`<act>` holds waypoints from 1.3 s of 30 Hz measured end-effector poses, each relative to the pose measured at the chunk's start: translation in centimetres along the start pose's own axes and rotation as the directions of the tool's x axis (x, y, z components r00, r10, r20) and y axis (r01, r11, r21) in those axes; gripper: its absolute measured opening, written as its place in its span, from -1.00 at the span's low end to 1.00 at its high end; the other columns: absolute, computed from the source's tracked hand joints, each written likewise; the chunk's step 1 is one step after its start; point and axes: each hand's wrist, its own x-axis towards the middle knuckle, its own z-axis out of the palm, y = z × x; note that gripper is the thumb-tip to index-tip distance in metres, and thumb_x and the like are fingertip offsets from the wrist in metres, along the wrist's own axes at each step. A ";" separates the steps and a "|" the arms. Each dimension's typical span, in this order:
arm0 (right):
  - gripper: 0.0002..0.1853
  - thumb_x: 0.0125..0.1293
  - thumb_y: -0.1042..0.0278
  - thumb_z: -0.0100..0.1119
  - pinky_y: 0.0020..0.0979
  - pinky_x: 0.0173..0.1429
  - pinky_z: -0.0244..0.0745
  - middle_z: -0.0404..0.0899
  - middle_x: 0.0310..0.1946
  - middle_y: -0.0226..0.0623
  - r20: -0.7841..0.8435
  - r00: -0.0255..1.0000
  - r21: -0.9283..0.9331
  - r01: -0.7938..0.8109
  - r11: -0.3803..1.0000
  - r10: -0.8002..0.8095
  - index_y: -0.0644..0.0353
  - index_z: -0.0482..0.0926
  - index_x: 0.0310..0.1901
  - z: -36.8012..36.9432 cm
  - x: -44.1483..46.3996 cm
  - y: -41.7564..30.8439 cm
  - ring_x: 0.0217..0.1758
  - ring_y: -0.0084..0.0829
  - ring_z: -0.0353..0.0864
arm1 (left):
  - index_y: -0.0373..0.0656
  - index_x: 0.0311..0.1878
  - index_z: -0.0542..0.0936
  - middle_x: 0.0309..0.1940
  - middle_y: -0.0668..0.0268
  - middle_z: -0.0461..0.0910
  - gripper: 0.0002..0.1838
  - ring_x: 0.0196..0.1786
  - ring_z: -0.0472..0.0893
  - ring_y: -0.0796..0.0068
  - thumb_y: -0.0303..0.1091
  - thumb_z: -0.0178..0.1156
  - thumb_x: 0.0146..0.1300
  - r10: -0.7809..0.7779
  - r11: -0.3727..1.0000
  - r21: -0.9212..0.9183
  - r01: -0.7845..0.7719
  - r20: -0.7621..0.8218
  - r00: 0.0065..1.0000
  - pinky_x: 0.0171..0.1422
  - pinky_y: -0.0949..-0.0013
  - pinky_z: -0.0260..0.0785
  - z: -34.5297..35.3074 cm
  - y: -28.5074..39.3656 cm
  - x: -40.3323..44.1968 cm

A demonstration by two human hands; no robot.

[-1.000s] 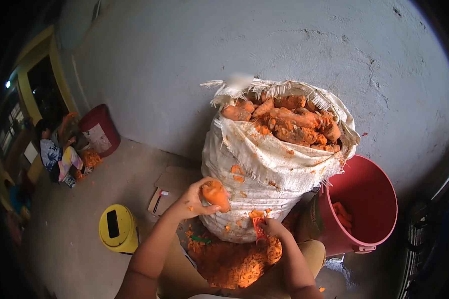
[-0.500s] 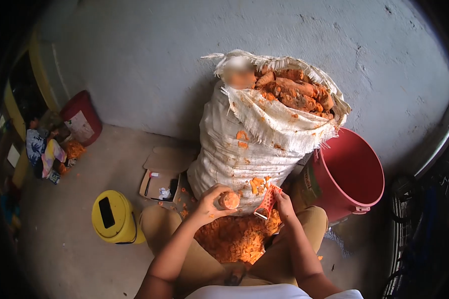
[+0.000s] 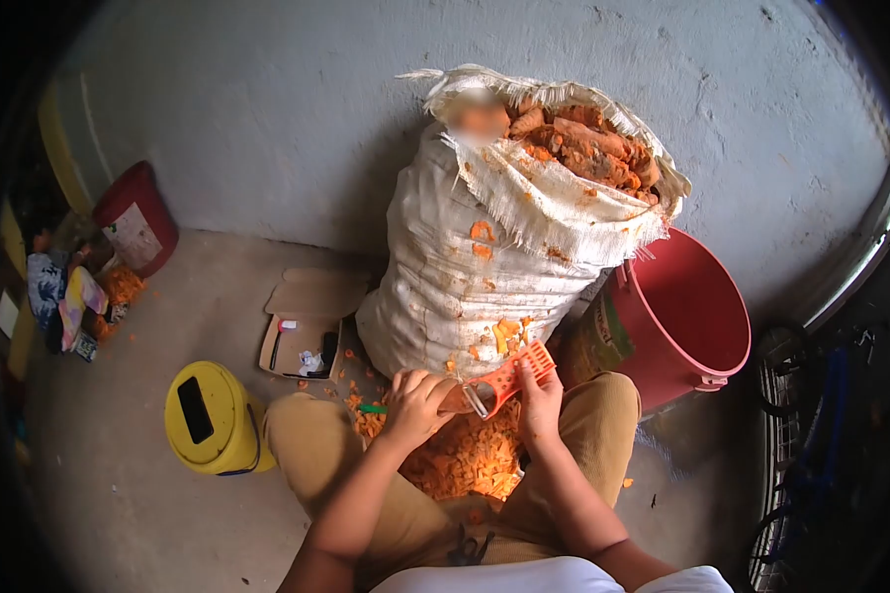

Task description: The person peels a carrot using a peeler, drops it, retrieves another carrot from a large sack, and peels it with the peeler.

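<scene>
My left hand (image 3: pixel 414 405) is wrapped around a thick orange carrot (image 3: pixel 454 399), covering much of it. An orange peeler (image 3: pixel 510 380) with a slotted, perforated flat body is in my right hand (image 3: pixel 540 403). Its metal blade lies against or just at the carrot's right end; contact cannot be made out for certain. Below both hands, between my knees, is a heap of orange peelings (image 3: pixel 470 460). In front stands a tall white woven sack (image 3: pixel 430 257), its open top showing several dirty orange carrots (image 3: pixel 593 148). Bits of peel cling to the sack's side.
A red bucket (image 3: pixel 653 341) tilts beside the sack on the right. On the left are a yellow lidded bucket (image 3: pixel 237 435) bearing a phone (image 3: pixel 197 409) and an open cardboard box (image 3: pixel 311 296). Another person (image 3: pixel 54 296) sits far left near a red container (image 3: pixel 138 217).
The peeler has moved left and turned, bringing its blade to the carrot. My left hand has rolled over, so the carrot's round end no longer faces me. The view has shifted slightly.
</scene>
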 end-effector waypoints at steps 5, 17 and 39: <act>-0.76 0.19 0.38 0.02 -0.59 -0.34 0.37 0.47 -0.40 -0.38 0.049 0.992 -0.318 0.123 0.940 -0.113 0.34 0.37 -0.17 0.7 -1.4 1.3 -0.40 -0.65 0.43 | -0.16 -0.26 0.51 -0.37 0.33 0.45 -0.50 -0.20 0.35 0.34 -0.24 0.34 -0.41 -0.022 0.999 -0.047 0.021 -0.010 1.000 -0.01 0.17 0.10 -0.2 -0.1 -0.6; -0.80 0.19 0.44 0.00 -0.57 -0.28 0.36 0.48 -0.36 -0.35 -0.142 0.990 -0.112 -0.025 0.993 0.009 0.35 0.39 -0.18 -1.7 0.9 3.3 -0.36 -0.62 0.44 | -0.15 -0.18 0.50 -0.29 0.35 0.46 -0.51 -0.12 0.36 0.38 -0.23 0.32 -0.30 -0.061 0.998 0.012 0.060 0.103 0.993 0.20 0.05 -0.05 0.4 0.0 -1.2; -0.76 0.21 0.43 -0.02 -0.62 -0.31 0.35 0.45 -0.34 -0.39 -0.183 0.974 -0.112 0.115 0.987 -0.135 0.31 0.34 -0.10 -1.2 0.5 3.8 -0.39 -0.66 0.40 | -0.21 -0.24 0.50 -0.32 0.28 0.45 -0.54 -0.16 0.38 0.30 -0.27 0.31 -0.31 -0.180 0.982 -0.032 0.186 0.143 0.973 0.15 0.10 0.02 1.8 0.0 -1.7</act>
